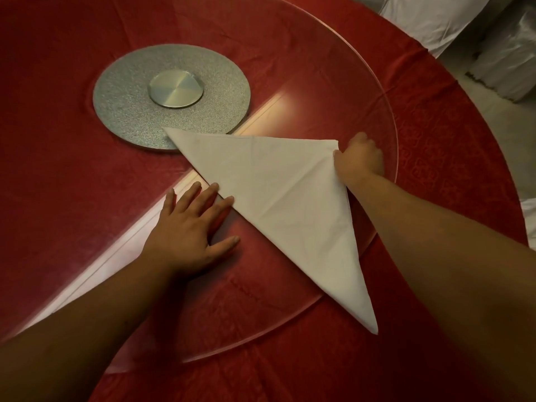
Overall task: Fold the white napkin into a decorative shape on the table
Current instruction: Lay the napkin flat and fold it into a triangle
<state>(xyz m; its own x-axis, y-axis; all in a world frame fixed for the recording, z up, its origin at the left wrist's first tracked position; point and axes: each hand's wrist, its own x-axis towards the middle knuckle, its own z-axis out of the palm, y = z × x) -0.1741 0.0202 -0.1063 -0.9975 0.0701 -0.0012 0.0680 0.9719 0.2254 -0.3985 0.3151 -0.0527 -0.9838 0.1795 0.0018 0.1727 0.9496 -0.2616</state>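
White napkin (269, 195), folded once into a triangle, lying flat on the glass turntable (374, 82) over the red tablecloth (58, 140). The long folded edge runs diagonally from the far tip, which overlaps the silver turntable base (130, 111), down to the near tip, which overhangs the glass rim toward the person. The right hand (359, 161) is closed on the apex corner at the right, pinching the stacked layers between thumb and fingers. The left hand (191, 224) lies flat with fingers spread, its fingertips (229, 200) touching the middle of the long edge and gripping nothing. The cloth thus extends leftward from the right-hand pinch, with the long axis crossing in front of the left hand. The next fold probably brings a corner toward or across that edge; the right hand, already holding the apex, is better placed to carry it, with the left serving as anchor.
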